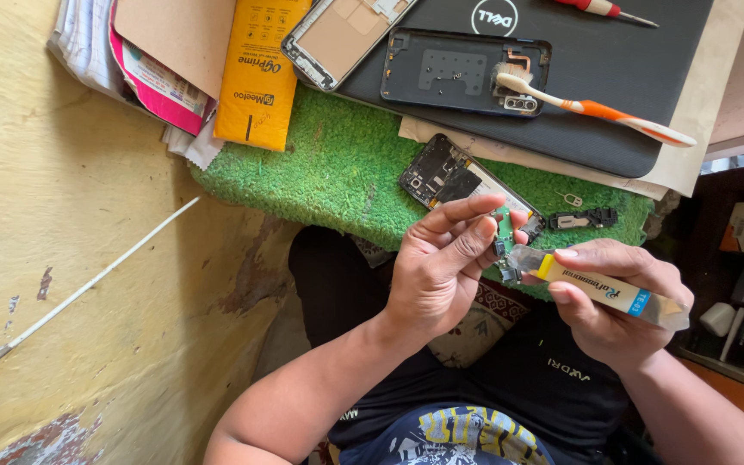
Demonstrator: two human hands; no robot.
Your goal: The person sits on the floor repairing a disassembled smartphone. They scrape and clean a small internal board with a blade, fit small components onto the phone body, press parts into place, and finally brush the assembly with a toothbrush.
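My left hand [441, 263] pinches a small green circuit board [504, 231] between thumb and fingers. My right hand [617, 297] grips a small glue tube [600, 287], yellow with a blue band, its clear nozzle touching the board. Just beyond the hands an opened phone [451, 175] with its insides showing lies on a green turf mat [320, 168]. A small black phone part [585, 219] rests on the mat to the right.
A closed black laptop [613, 95] at the back carries a dark phone back cover [449, 73], a phone frame [337, 34], an orange and white toothbrush [596, 108] and a red-handled screwdriver [600, 9]. A yellow packet [260, 73] and papers lie left. A yellow wall [62, 258] stands at left.
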